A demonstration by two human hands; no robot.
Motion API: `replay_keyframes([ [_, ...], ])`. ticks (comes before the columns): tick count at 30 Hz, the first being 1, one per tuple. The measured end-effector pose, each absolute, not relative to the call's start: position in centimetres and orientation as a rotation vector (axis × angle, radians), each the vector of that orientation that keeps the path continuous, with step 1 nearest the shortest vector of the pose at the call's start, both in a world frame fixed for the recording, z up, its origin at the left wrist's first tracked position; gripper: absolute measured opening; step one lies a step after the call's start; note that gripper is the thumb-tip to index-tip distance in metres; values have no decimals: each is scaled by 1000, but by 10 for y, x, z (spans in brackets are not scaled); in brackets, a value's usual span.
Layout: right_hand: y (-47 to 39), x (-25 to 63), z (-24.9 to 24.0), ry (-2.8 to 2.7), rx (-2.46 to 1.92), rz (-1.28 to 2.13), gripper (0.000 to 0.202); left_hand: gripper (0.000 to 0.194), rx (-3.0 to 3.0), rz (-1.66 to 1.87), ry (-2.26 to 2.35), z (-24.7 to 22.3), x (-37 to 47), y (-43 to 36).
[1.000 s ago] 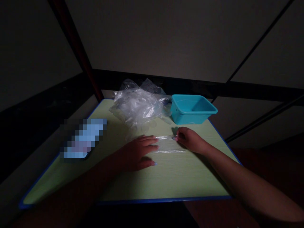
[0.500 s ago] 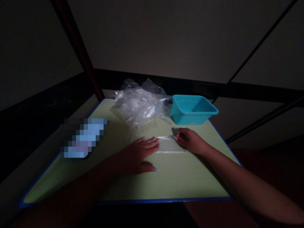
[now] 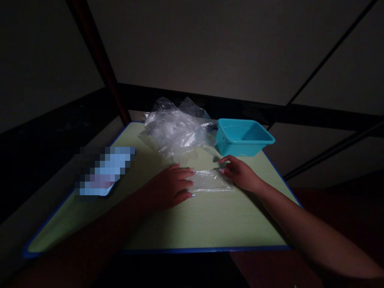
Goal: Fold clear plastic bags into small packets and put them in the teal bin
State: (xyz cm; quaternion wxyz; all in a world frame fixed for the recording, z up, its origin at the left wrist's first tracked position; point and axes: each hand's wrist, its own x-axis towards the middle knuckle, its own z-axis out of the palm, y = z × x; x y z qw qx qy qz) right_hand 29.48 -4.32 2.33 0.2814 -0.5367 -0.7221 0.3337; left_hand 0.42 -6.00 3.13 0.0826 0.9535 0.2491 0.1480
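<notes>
A clear plastic bag (image 3: pixel 210 181) lies flat on the light green table (image 3: pixel 210 224), between my two hands. Over its left end rests my left hand (image 3: pixel 177 184), palm down with the fingers apart. My right hand (image 3: pixel 238 172) is at the bag's right end, its index finger stretched out past the upper edge and its thumb near the bag. The other fingers of that hand are curled, and nothing shows held in them.
Behind the hands is a heap of crumpled clear plastic bags (image 3: pixel 180 130). A turquoise basket (image 3: pixel 243 148) stands at the back right. A phone-like object (image 3: pixel 111 170), partly pixelated, lies at the left edge. A wall rises behind the table.
My left hand has shifted slightly left, with its thumb drawn in towards the fingers. The index finger of my right hand has opened out from its pinch, and that hand has risen a little.
</notes>
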Motion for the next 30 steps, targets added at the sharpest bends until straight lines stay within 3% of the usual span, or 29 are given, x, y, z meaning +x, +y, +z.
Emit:
replay_keyframes([
  [7,-42,294,20,-1816,-1388,1048,45,25,2808,539,664,30,7,-57],
  [16,-47,297,28,-1950,-1363,1074,40,24,2770,529,658,29,8,-55],
  [24,-43,296,34,-1591,-1266,1375,46,23,2789,518,643,27,7,-55],
  [30,-46,288,44,-1474,-1205,1391,40,23,2798,529,640,27,8,-55],
])
